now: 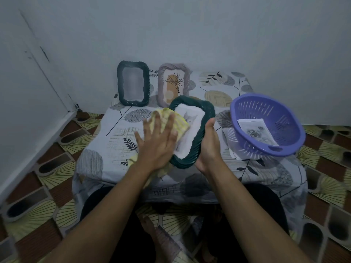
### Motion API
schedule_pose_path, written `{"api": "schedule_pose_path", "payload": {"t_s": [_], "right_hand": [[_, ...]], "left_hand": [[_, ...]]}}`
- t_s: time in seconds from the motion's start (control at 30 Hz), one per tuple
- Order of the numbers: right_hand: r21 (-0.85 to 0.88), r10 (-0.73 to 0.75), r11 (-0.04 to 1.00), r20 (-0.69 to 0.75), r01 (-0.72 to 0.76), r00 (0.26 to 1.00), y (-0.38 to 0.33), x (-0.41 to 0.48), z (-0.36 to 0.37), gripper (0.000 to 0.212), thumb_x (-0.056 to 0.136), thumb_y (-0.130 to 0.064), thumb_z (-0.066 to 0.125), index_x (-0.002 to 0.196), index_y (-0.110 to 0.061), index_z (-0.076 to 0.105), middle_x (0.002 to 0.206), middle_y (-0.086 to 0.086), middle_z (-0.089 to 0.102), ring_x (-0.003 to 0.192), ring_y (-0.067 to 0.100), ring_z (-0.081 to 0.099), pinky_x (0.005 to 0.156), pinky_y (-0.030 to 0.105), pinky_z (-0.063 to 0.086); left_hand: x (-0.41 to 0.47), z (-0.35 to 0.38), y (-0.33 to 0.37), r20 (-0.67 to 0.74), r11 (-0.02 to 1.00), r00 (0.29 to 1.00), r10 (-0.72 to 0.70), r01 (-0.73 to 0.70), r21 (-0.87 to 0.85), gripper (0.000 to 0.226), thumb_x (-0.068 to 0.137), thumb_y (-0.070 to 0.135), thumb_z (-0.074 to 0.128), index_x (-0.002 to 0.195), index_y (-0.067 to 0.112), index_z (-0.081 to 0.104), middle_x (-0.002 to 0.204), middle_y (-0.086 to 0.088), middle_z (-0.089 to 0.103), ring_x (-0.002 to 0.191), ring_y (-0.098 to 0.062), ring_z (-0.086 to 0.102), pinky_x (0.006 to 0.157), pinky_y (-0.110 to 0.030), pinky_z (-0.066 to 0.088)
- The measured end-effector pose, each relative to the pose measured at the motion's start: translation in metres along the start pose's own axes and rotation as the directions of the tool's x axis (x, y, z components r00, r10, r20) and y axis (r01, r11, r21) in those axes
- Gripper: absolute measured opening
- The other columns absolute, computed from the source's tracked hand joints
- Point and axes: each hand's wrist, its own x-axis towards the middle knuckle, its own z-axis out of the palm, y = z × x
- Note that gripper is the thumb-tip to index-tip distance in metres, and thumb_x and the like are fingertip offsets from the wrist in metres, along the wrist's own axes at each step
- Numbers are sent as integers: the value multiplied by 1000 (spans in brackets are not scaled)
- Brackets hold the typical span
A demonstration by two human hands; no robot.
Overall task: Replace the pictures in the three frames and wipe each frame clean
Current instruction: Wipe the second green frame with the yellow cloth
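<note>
Dark green rope-twist frame (191,130) at centre, grey-and-white kitten picture (187,128) inside. Pale yellow checked cloth (171,120) just at nine o'clock of it. Up at eleven o'clock, another dark green frame (133,83), blurred grey inside. Beside it at twelve, mauve-grey frame (173,82) with an ochre-and-black leaf print. At three o'clock, purple slotted basket (267,124), grey rose print (258,132) inside. White tablecloth (106,133), grey, beige and black leaves. Brown and yellow fan-patterned floor (47,179).
</note>
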Motion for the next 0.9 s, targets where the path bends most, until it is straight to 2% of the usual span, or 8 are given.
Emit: {"api": "schedule_pose_path", "payload": {"t_s": [0.17, 0.27, 0.4, 0.5, 0.6, 0.7, 0.8, 0.9], "right_hand": [[-149, -55, 988, -22, 51, 998, 7, -9, 21, 71, 94, -66, 41, 146, -18, 47, 140, 6, 60, 128, 25, 58, 110, 51, 44], [-231, -102, 969, -33, 92, 994, 5, -6, 27, 71, 94, -68, 40, 142, -19, 52, 138, 4, 61, 128, 22, 58, 110, 47, 46], [-275, -139, 955, -69, 115, 988, -8, 0, 14, 48, 107, -46, 30, 124, -16, 63, 112, -2, 73, 106, 10, 69, 88, 27, 57], [-203, -130, 974, -115, 104, 985, -13, 7, 1, 47, 108, -44, 30, 123, -15, 64, 107, -2, 76, 101, 14, 72, 88, 34, 58], [-134, -79, 989, -121, 63, 990, -17, 7, 0, 52, 107, -48, 28, 130, -14, 60, 119, 8, 72, 110, 27, 69, 98, 49, 54], [-138, -58, 989, -98, 44, 994, -8, 8, 7, 54, 106, -51, 29, 136, -16, 57, 127, 8, 68, 117, 26, 66, 103, 51, 50], [-171, -27, 985, -89, 11, 996, 4, 7, 18, 60, 101, -58, 34, 141, -17, 53, 132, 8, 65, 121, 26, 63, 106, 50, 48], [-200, -34, 980, -97, 14, 995, 2, 10, 23, 56, 102, -56, 36, 133, -16, 60, 125, 9, 69, 115, 25, 66, 100, 45, 53]], "left_hand": [[27, -22, 15, -199, 998, 978, -68, 65, -22, 68, 98, 54, 5, 158, 24, -8, 166, -11, -10, 152, -31, -14, 119, -59, -8], [22, -17, 32, -180, 1000, 983, 19, -20, -7, 76, 92, 51, -4, 158, 14, -8, 165, -13, -12, 152, -25, -17, 120, -51, -16], [-13, 2, 44, -55, 927, 936, 349, -353, -130, 60, 94, 43, 0, 149, 24, -16, 159, 7, -18, 148, -8, -23, 122, -42, -13], [-20, 9, 22, 18, 892, 892, 453, -453, 10, 55, 99, 47, 3, 150, 39, -13, 159, 17, -14, 149, -4, -19, 122, -41, -13], [-2, 2, -4, 17, 912, 925, 379, -377, 159, 51, 99, 53, 1, 147, 55, -15, 159, 17, -21, 149, -13, -21, 120, -49, -16], [25, -12, -9, -30, 979, 983, 180, -176, 100, 51, 100, 55, 4, 147, 56, -16, 161, 6, -23, 150, -24, -21, 120, -55, -11], [41, -19, 4, -96, 991, 991, 88, -78, 104, 58, 103, 49, 7, 155, 37, -13, 165, -4, -18, 151, -26, -21, 121, -52, -12], [37, -19, 25, -94, 975, 980, 177, -162, 150, 64, 99, 45, 1, 157, 19, -11, 165, -9, -15, 151, -23, -19, 120, -45, -18]]}}
